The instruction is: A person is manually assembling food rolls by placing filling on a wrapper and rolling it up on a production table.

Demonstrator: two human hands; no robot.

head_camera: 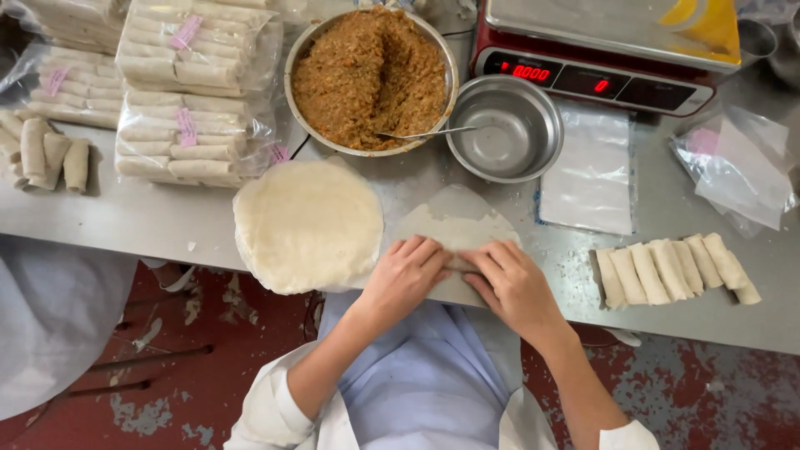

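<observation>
A thin pale wrapper (454, 218) lies on the steel table (158, 218) in front of me, its near edge folded over a filling. My left hand (406, 275) and my right hand (510, 280) press side by side on that folded edge, fingers curled over the roll. A stack of round wrappers (307, 223) sits just left of my left hand. Behind it stands a large metal bowl of brown minced filling (369, 77) with a spoon (425, 133) resting on its rim.
Several finished rolls (675, 268) lie in a row at the right. An empty steel bowl (503, 127), a red digital scale (604, 50), plastic bags (593, 171), and packed rolls in bags (187, 92) stand at the back. Loose rolls (46, 152) sit far left.
</observation>
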